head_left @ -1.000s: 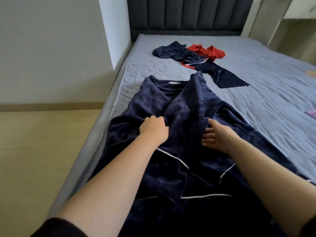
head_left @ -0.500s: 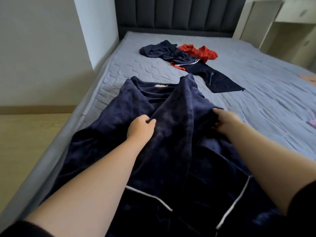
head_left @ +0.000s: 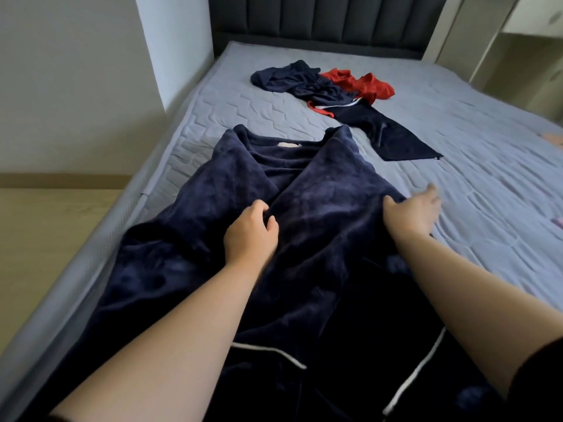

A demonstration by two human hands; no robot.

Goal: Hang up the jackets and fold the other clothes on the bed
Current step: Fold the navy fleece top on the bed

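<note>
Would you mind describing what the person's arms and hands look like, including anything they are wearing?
Both forearms are bare. The left hand and the right hand wear no gloves, and no ring, watch or bracelet shows. A black sleeve covers the right upper arm at the frame's edge. On the left arm, only a dark sliver shows at the bottom edge.

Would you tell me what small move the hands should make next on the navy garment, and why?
Probably draw the bunched fold leftward to lay it flat. The left hand grips a raised fold in the middle of the navy fleece garment, which lies rumpled on the bed, while the right hand lies at its right edge, able to steady it.
</note>
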